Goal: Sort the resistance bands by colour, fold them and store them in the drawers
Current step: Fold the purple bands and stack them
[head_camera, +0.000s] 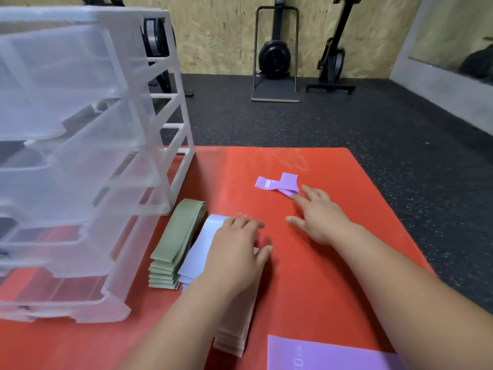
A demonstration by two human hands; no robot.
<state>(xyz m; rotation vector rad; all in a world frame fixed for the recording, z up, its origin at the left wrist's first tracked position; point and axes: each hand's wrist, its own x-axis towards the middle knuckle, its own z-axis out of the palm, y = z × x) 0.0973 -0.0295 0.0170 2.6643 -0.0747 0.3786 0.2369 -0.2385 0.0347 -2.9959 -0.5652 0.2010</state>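
On the red mat (306, 276) lie folded stacks of bands: green (176, 244), pale blue (198, 249) and pink (237, 332). My left hand (237, 252) rests flat across the pale blue and pink stacks. A twisted purple band (277, 184) lies alone further out on the mat. My right hand (317, 214) is stretched toward it with fingers spread, its fingertips at the band's near end. Another purple band (328, 355) lies flat at the bottom edge. The clear plastic drawer unit (80, 161) stands at the left with its drawers pulled out.
Beyond the mat is dark speckled gym flooring (346, 124). Exercise machines (276, 54) stand against the chipboard wall at the back. A mirror (453, 36) leans at the far right.
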